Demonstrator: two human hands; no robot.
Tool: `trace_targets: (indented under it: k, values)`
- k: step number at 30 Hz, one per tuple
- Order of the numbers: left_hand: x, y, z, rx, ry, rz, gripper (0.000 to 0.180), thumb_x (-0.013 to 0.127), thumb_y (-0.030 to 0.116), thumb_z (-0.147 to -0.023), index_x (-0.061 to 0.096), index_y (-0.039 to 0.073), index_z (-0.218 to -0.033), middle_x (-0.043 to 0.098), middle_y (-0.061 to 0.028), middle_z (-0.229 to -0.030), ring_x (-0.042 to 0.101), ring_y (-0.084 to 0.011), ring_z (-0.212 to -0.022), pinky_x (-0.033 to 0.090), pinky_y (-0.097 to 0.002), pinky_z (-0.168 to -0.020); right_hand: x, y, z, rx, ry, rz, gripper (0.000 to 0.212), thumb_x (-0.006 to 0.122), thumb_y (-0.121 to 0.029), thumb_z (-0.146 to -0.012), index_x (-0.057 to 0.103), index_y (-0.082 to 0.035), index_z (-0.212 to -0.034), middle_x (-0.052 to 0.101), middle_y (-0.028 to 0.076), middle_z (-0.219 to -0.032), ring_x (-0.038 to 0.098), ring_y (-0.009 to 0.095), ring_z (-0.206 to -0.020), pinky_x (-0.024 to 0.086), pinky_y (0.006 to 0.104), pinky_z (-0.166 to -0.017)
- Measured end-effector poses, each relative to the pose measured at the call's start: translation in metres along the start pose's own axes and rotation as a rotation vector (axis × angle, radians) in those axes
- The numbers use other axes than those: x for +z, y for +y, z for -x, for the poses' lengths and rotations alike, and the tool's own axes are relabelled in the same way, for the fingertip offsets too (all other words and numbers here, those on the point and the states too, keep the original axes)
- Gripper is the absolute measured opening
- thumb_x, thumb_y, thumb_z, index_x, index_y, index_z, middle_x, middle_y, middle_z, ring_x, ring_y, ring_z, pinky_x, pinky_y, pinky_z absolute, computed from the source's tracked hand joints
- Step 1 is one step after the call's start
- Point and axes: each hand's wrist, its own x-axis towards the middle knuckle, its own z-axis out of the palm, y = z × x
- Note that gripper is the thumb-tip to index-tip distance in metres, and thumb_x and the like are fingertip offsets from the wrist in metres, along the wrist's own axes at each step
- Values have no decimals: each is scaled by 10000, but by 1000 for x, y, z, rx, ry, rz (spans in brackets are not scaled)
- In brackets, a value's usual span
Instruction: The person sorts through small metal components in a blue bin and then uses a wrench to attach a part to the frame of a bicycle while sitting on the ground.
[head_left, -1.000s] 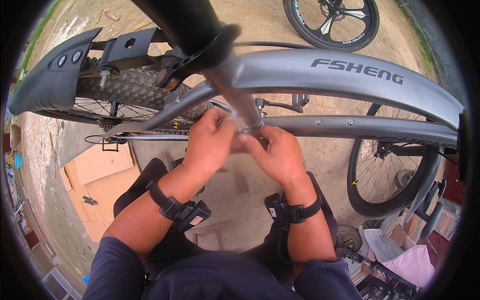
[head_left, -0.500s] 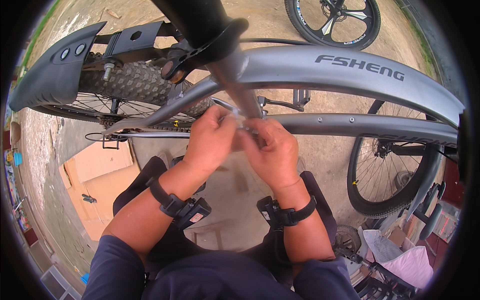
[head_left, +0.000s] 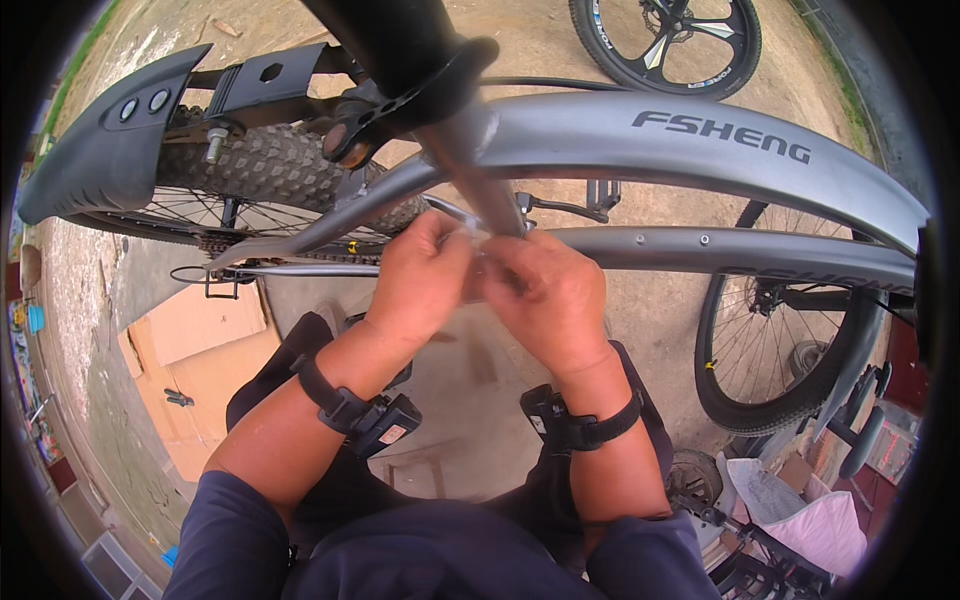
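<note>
A grey bicycle frame (head_left: pixel 560 135) stretches across in front of me, with a seat tube (head_left: pixel 483 192) slanting down to its lower tube (head_left: pixel 620 247). At the foot of the seat tube my two hands meet, fingertips almost touching. My left hand (head_left: pixel 425 272) is closed in a pinch, thumb against the curled fingers. My right hand (head_left: pixel 548 292) is curled too, its fingertips slightly blurred. Whatever small thing they hold is hidden between them. The knobbly rear tyre (head_left: pixel 270 165) and a black mudguard (head_left: pixel 115 140) lie to the left.
A flattened cardboard sheet (head_left: pixel 205 350) with a small dark part (head_left: pixel 178 398) on it lies at the left. The front wheel (head_left: pixel 770 330) stands right, and another bicycle's wheel (head_left: pixel 665 40) is beyond the frame. Wrapped bicycle parts (head_left: pixel 790 510) sit at the lower right.
My right hand has turned and shifted slightly to the right, its fingers moving against the left hand's. My left hand has stayed in place.
</note>
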Motion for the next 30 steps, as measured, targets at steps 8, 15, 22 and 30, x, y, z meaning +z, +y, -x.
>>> trace_targets:
  k: [8, 15, 22, 30]
  values:
    - [0, 0, 0, -5, -12, 8, 149, 545, 138, -996, 606, 5, -1024, 668, -61, -795, 661, -121, -658, 460, -230, -487, -1, -1, -1, 15, -6, 33, 88, 704, -130, -780, 696, -164, -861, 606, 53, -746, 637, 297, -679, 508, 410, -577]
    - [0, 3, 1, -22, -18, 18, 152, 550, 149, -1007, 603, 8, -1027, 669, -58, -811, 658, -116, -677, 475, -239, -515, 5, -1, -2, -74, 60, 161, 173, 743, -54, -725, 695, -145, -864, 612, 48, -722, 626, 280, -610, 499, 377, -534]
    - [-3, 1, 11, 59, -47, -2, 152, 518, 136, -1035, 563, -5, -1071, 687, -89, -963, 688, -137, -763, 543, -267, -604, 8, 3, -1, -116, 112, 145, 193, 749, -44, -699, 673, -146, -843, 597, 42, -694, 615, 267, -592, 490, 365, -516]
    - [-10, -6, 25, 364, -25, -387, 121, 523, 82, -1026, 562, -33, -1035, 703, -92, -929, 709, -137, -808, 582, -291, -701, 10, 3, 1, -92, 135, 122, 155, 733, -81, -707, 668, -152, -828, 586, 40, -711, 612, 273, -618, 489, 383, -528]
